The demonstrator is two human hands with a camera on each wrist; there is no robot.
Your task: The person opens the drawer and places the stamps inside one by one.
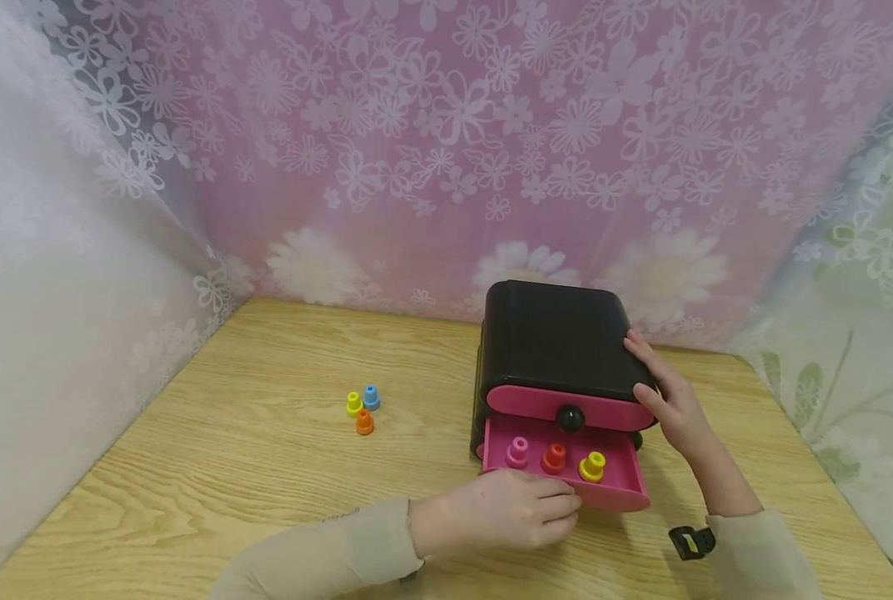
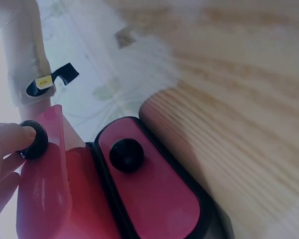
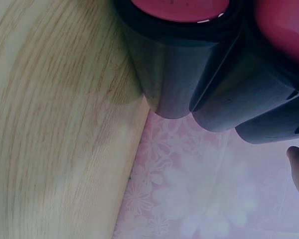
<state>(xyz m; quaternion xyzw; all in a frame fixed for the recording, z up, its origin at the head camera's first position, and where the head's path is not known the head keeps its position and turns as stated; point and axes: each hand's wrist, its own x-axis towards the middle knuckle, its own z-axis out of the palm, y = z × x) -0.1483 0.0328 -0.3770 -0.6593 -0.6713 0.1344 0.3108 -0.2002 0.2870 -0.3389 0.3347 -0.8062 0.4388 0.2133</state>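
A black mini chest of drawers [image 1: 562, 337] with pink drawer fronts stands on the table. Its middle drawer [image 1: 619, 498] is pulled out, and inside sit a pink peg [image 1: 517, 452], a red peg [image 1: 554, 457] and a yellow peg [image 1: 592, 467] in a row. My left hand [image 1: 502, 510] is at the front of this drawer; in the left wrist view its thumb and fingers pinch the round black knob [image 2: 36, 140]. My right hand [image 1: 671, 404] rests against the chest's upper right side with fingers extended. Only a fingertip [image 3: 295, 152] of it shows in the right wrist view.
To the left on the wooden table [image 1: 281, 467] stand a yellow peg [image 1: 353, 405], a blue peg [image 1: 371, 397] and an orange peg [image 1: 364, 422], close together. The shut top drawer has a black knob [image 1: 569, 418]. A pink floral curtain [image 1: 416, 167] hangs behind the table.
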